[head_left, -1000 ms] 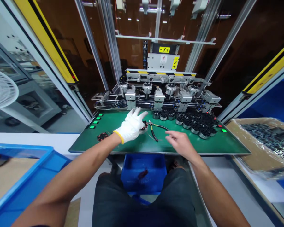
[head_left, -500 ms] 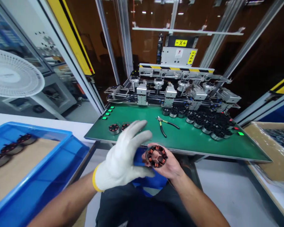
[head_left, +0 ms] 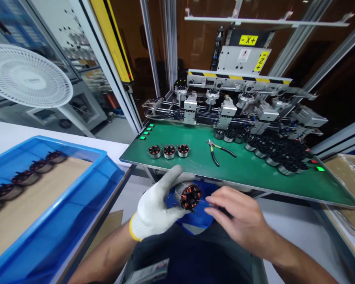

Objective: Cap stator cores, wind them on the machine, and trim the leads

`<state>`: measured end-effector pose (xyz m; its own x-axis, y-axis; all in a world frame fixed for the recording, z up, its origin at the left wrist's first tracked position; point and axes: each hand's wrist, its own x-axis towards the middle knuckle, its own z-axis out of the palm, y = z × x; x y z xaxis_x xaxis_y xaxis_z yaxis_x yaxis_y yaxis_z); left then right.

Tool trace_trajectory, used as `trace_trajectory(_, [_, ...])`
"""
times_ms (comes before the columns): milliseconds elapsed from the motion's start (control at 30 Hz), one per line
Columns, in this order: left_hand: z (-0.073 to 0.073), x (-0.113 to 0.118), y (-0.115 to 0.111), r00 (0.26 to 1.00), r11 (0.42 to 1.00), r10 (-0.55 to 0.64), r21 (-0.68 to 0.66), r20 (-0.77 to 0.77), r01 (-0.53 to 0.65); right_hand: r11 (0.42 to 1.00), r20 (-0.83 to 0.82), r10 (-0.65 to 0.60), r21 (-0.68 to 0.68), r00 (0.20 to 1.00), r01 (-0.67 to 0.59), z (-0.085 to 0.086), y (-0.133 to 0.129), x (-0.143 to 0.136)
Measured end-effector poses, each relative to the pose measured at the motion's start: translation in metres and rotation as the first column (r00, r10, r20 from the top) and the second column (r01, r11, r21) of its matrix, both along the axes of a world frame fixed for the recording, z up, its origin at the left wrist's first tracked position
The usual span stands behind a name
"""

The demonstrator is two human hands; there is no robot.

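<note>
Beyond held stator (head_left: 184, 196) | green bench (head_left: 248, 173): three stators (head_left: 169, 151), pliers (head_left: 212, 147), dark-topped parts (head_left: 279, 152)

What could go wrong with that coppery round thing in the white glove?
The copper-wound part looks held by the gloved left hand alone, so it might slip toward the blue bin below. The right hand, close by, wears no glove, so the part might scratch it. Pliers lie open on the green table; they might pinch.
</note>
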<state>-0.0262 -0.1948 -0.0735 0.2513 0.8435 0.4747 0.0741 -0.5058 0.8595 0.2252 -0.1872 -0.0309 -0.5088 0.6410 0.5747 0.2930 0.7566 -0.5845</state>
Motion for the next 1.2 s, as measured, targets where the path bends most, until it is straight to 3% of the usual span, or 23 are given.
trace_trajectory(100, [-0.004,-0.001,-0.002,0.999,0.999,0.041,-0.021,-0.005,-0.041,0.964,0.063,-0.094,0.254,0.994,0.075,-0.001,-0.009,-0.013])
trace_trajectory(233, [-0.005,-0.004,-0.005,0.991,0.995,0.081,0.062,-0.102,-0.075,0.883,0.041,-0.103,0.465,0.994,0.072,-0.004,-0.005,-0.027])
trace_trajectory(400, [-0.006,-0.008,-0.003,0.973,0.972,0.092,0.233,-0.212,-0.041,0.840,0.073,-0.085,0.542,0.994,0.032,0.000,-0.001,-0.036])
trace_trajectory(500, [-0.007,-0.013,0.000,0.965,0.963,0.191,0.227,-0.181,-0.148,0.799,-0.047,-0.186,0.575,0.982,0.178,-0.001,-0.004,-0.025])
trace_trajectory(600, [-0.006,-0.019,0.003,0.943,0.940,0.328,0.084,0.053,-0.331,0.788,-0.209,-0.365,0.450,0.907,0.420,-0.014,0.007,-0.009])
trace_trajectory(700, [-0.006,-0.021,0.005,0.892,0.915,0.389,0.011,0.229,-0.402,0.861,-0.152,-0.344,0.343,0.927,0.376,-0.037,0.045,-0.002])
trace_trajectory(800, [-0.006,-0.020,0.006,0.882,0.918,0.382,-0.002,0.278,-0.397,0.875,0.087,-0.463,0.203,0.882,0.440,-0.062,0.100,0.001])
trace_trajectory(867, [-0.007,-0.020,0.004,0.876,0.914,0.393,-0.016,0.280,-0.405,0.815,0.368,-0.560,0.085,0.742,0.573,-0.074,0.131,0.005])
trace_trajectory(933, [-0.007,-0.022,0.001,0.870,0.905,0.417,-0.033,0.262,-0.424,0.753,0.567,-0.545,0.006,0.618,0.658,-0.083,0.151,0.009])
trace_trajectory(967, [-0.007,-0.024,-0.001,0.868,0.900,0.429,-0.037,0.251,-0.434,0.738,0.611,-0.524,-0.022,0.594,0.674,-0.086,0.157,0.011])
trace_trajectory(1067, [-0.006,-0.029,-0.007,0.857,0.884,0.459,-0.029,0.234,-0.466,0.750,0.613,-0.484,-0.077,0.624,0.657,-0.087,0.163,0.018])
trace_trajectory(1200, [-0.004,-0.035,-0.011,0.828,0.851,0.522,-0.058,0.204,-0.522,0.776,0.532,-0.436,-0.186,0.726,0.603,-0.078,0.160,0.030])
